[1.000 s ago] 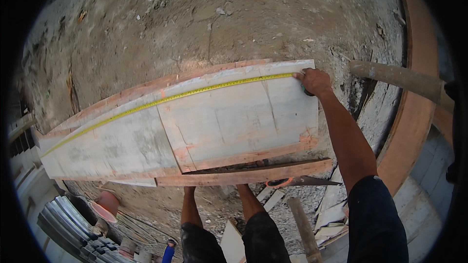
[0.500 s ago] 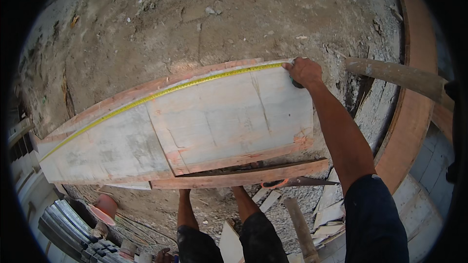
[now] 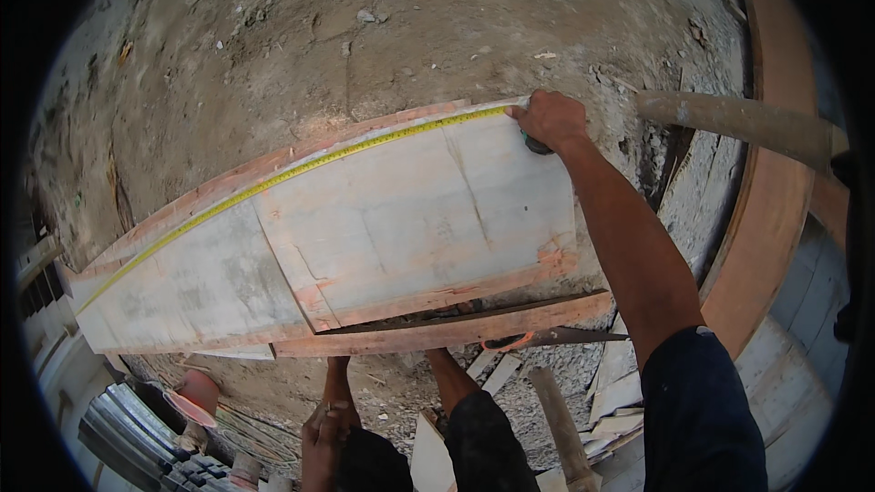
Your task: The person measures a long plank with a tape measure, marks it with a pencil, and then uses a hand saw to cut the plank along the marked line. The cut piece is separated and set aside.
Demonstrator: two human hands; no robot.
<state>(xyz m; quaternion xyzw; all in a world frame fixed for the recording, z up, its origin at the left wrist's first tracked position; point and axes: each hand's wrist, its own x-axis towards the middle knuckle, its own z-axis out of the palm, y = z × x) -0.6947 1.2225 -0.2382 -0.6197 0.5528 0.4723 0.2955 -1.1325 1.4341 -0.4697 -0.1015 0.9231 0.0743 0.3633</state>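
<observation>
A long pale plywood board [image 3: 410,219] with reddish edges lies across dirt ground in front of me. A yellow tape measure [image 3: 301,167] is stretched along its far edge, from the left end to the right corner. My right hand [image 3: 550,118] sits at that far right corner, closed on the dark tape case [image 3: 538,144] and pressing it to the board. My left hand [image 3: 324,428] rests on my left knee at the lower edge, holding nothing. My shins run under the board's near edge.
A handsaw with an orange handle [image 3: 515,342] lies beneath the board's near right edge. A wooden pole [image 3: 729,118] juts in from the right beside a curved wooden rim [image 3: 775,219]. Plank scraps [image 3: 620,392], a thick stick [image 3: 561,428] and an orange bowl [image 3: 196,396] lie near my feet.
My right hand stays on the tape case at the board's corner, while the view has shifted slightly. My left hand has come into view on my knee.
</observation>
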